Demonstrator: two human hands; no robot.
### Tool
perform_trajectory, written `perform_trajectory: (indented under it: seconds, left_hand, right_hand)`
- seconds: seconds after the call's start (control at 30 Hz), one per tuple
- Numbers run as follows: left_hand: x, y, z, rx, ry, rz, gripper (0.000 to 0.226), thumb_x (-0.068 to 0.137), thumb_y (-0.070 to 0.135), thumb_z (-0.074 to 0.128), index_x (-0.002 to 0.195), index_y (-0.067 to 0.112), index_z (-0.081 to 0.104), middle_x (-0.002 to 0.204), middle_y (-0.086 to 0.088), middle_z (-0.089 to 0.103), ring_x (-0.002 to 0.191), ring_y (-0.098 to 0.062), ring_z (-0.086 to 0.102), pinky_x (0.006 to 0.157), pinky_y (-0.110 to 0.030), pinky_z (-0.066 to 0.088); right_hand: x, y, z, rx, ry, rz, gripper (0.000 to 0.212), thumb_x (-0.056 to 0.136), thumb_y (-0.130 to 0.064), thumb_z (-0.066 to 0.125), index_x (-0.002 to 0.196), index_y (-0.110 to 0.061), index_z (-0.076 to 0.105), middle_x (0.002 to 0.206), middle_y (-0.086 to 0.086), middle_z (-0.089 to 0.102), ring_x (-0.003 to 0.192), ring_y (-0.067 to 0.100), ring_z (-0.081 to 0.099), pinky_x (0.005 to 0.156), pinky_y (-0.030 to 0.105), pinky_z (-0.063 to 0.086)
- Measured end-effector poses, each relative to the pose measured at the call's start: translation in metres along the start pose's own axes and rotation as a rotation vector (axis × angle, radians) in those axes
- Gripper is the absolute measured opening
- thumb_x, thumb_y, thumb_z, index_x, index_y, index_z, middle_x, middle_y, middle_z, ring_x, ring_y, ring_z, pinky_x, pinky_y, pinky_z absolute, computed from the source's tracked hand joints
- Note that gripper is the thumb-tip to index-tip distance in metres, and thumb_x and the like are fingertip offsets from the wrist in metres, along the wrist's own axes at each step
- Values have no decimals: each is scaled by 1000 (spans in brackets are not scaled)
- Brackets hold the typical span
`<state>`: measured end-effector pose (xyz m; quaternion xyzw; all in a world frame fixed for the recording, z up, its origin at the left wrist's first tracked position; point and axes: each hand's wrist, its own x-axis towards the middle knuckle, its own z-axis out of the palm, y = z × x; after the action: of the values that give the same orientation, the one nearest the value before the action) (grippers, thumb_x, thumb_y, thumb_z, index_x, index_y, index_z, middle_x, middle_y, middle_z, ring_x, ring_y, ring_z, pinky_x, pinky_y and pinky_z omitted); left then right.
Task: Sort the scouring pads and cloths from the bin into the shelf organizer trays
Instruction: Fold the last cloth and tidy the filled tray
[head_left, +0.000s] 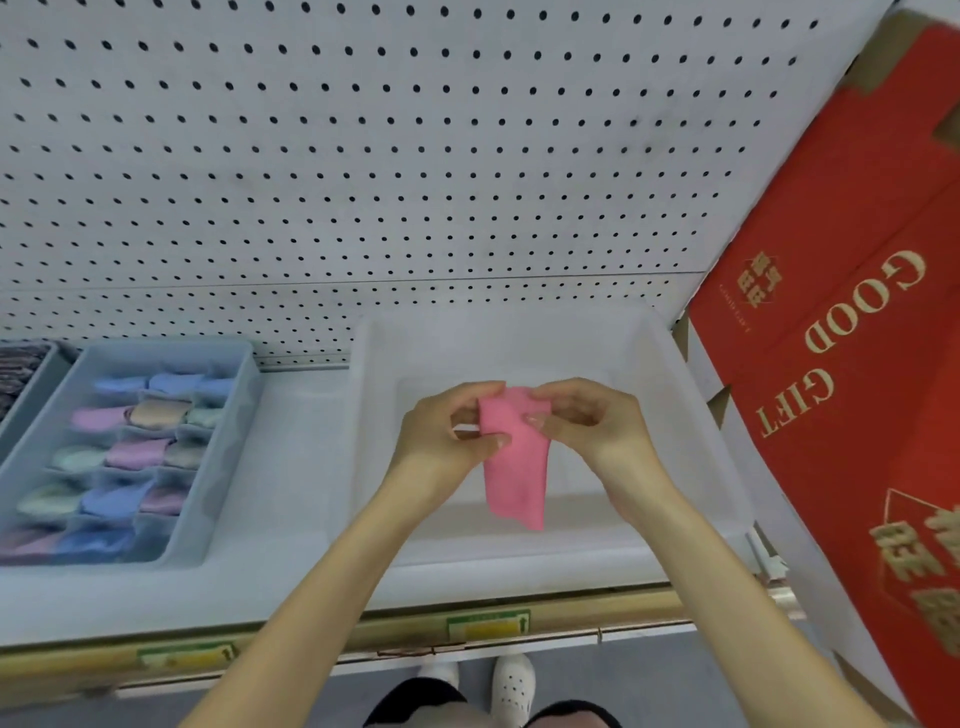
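A pink cloth (515, 467) hangs above the white bin (675, 364) in the middle of the shelf. My left hand (441, 436) pinches its upper left edge, and my right hand (592, 421) pinches its upper right edge. The cloth's lower end droops toward the bin floor. To the left stands a blue-grey organizer tray (228, 441) with divided compartments that hold several folded cloths in pink, blue, green and tan. The bin shows nothing else inside.
A second tray (47, 374) with dark scouring pads is cut off at the far left. A large red gift box (841, 364) leans at the right of the bin. White pegboard (363, 156) backs the shelf. The shelf's front rail (488, 623) carries yellow price labels.
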<state>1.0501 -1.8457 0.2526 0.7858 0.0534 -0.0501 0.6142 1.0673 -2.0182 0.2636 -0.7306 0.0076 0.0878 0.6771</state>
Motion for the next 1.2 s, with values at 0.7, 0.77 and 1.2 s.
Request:
perform_trajectory:
  seconds: [0.7, 0.77, 1.2]
  left_hand:
    - [-7, 36, -17, -225, -323, -76, 25, 94, 22, 58, 115, 10, 63, 100, -3, 74, 89, -17, 71, 66, -26, 54]
    - [-8, 36, -17, -233, -265, -64, 22, 96, 20, 56, 115, 11, 62, 100, -3, 74, 87, -17, 72, 64, -26, 55]
    - [-15, 21, -18, -400, -102, -62, 49, 92, 1, 59, 133, 18, 38, 102, -19, 72, 83, -31, 73, 67, -35, 59]
  right_hand:
    - [8, -53, 9, 107, -66, 64, 19, 89, -22, 65, 102, -9, 63, 88, 6, 69, 75, 16, 66, 66, 27, 53]
    - [2, -45, 5, 38, -183, 188, 42, 78, -37, 70, 106, -7, 63, 91, 10, 70, 78, 20, 68, 67, 30, 53]
    - [-11, -7, 7, 62, -150, -103, 23, 87, 8, 59, 82, -15, 57, 79, 10, 63, 63, 20, 57, 59, 27, 48]
